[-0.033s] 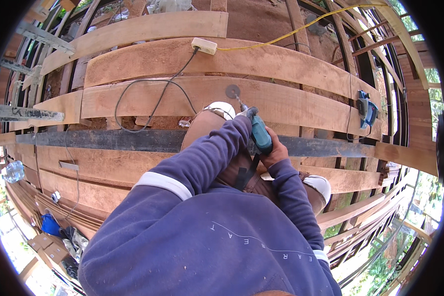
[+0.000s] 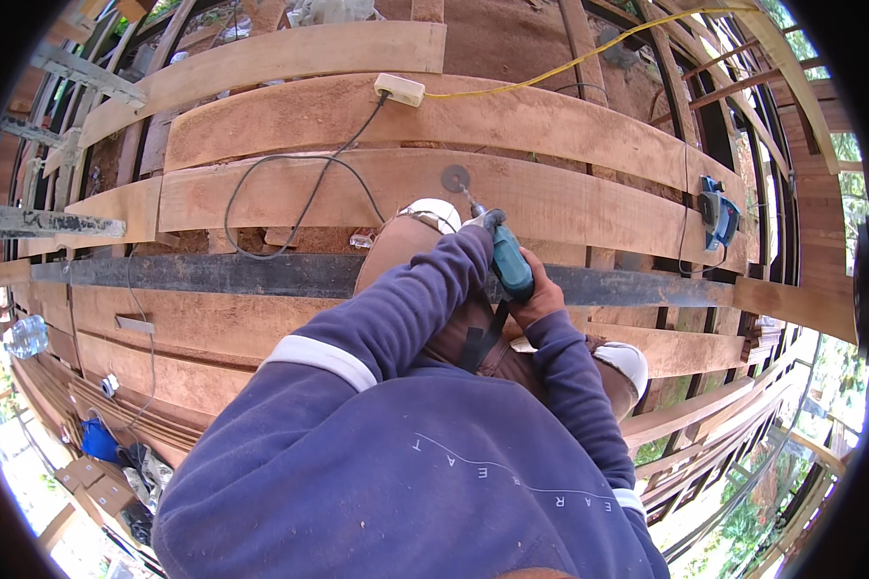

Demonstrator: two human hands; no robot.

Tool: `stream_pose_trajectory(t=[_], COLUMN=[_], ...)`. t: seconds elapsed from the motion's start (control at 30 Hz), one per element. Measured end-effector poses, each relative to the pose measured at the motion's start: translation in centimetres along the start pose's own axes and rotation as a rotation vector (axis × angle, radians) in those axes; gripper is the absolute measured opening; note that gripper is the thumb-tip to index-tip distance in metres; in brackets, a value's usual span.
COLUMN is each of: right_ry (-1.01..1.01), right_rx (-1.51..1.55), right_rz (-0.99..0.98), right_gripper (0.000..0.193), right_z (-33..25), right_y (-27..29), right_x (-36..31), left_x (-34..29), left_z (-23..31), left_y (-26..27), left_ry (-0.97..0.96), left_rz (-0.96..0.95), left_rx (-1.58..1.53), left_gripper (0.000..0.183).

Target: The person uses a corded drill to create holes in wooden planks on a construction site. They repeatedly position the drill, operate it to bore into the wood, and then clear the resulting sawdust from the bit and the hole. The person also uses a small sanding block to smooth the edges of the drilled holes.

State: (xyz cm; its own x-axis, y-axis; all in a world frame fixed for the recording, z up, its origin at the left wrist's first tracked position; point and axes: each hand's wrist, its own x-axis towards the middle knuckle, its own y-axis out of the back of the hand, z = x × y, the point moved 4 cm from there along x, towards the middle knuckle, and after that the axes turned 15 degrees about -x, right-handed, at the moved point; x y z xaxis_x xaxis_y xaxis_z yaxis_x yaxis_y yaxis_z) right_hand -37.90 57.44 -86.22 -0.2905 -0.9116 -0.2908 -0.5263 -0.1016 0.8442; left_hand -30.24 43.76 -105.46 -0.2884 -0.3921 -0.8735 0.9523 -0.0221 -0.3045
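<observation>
A teal power drill [image 2: 512, 265] with a long twisted bit [image 2: 466, 196] is held in front of my knees, pointing away from me. My left hand [image 2: 488, 221], in what looks like a grey glove, is closed around the drill's front end. Farther back, my right hand [image 2: 541, 297] wraps the handle; some of its fingers are hidden by the tool. The bit's tip is beside or on a round grey disc [image 2: 455, 179] lying on a wooden plank [image 2: 550, 198]. I cannot tell whether the tip touches it.
A black cable [image 2: 314, 159] loops over the planks to a white socket block [image 2: 400, 90], joined to a yellow cord [image 2: 550, 74]. To the right lies a blue power planer [image 2: 718, 214]. A dark beam [image 2: 203, 274] runs crosswise, with gaps between planks. A plastic bottle [image 2: 26, 335] is far left.
</observation>
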Motion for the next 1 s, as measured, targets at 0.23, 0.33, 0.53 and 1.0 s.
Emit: stream_pose_trajectory(t=[0.23,0.33,0.53,1.0], right_ry=[0.028,0.023,0.026,0.058], right_rx=[0.006,-0.005,-0.011,-0.035], right_rz=[-0.008,-0.022,-0.045,-0.055], right_gripper=[0.087,0.087,0.089,0.089], right_z=[-0.3,-0.3,-0.6,0.3], right_y=[0.0,0.6,1.0,0.6], right_x=[0.0,0.0,0.3,0.7], left_x=[0.7,-1.1,-1.9,-3.1], left_z=[0.2,0.9,1.2,1.8], left_y=[0.4,-0.1,0.0,-0.2], left_ry=[-0.054,-0.072,-0.078,-0.095], left_rz=[0.080,0.083,0.096,0.123], left_rx=[0.151,0.177,0.130,0.164], left_gripper=[0.057,0.057,0.056,0.058])
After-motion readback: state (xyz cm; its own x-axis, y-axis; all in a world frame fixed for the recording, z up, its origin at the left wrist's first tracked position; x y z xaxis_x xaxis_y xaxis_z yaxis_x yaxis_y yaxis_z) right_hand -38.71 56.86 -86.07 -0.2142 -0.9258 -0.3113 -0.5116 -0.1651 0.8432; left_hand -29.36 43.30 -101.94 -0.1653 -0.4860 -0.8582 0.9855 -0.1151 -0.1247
